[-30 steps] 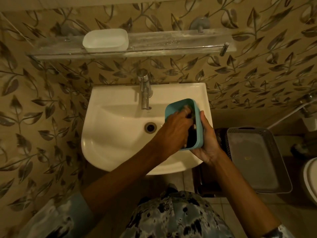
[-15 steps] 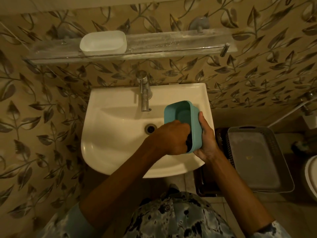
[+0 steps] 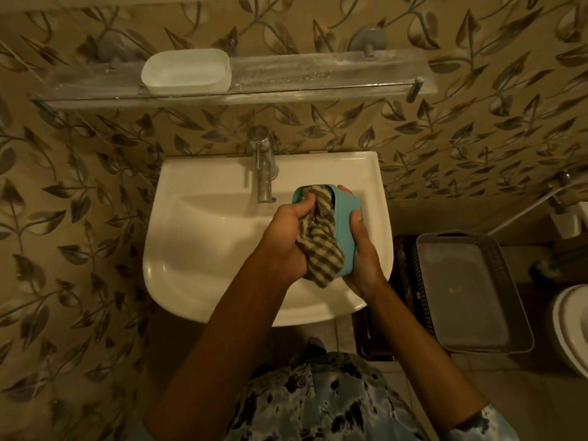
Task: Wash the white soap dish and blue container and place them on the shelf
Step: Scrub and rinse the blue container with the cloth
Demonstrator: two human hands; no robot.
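**Cloth inside the blue container, over the basin**

The tap (image 3: 263, 173) stands just left of the work, its spout close to the container's far rim. To the right, beside the sink (image 3: 197, 237), a grey basket (image 3: 521, 316) sits low, and a toilet rim (image 3: 572, 329) shows at the edge. The bowl's left half lies open. On the glass shelf (image 3: 318, 81) above, the white soap dish (image 3: 187, 71) rests at the left, with bare glass to its right. The blue container (image 3: 345, 230) is tipped on its side above the basin's right part, opening toward the left. The right hand (image 3: 362, 249) wraps around its back. The left hand (image 3: 286, 240) is curled tight on a checked cloth (image 3: 321, 246) stuffed into it.
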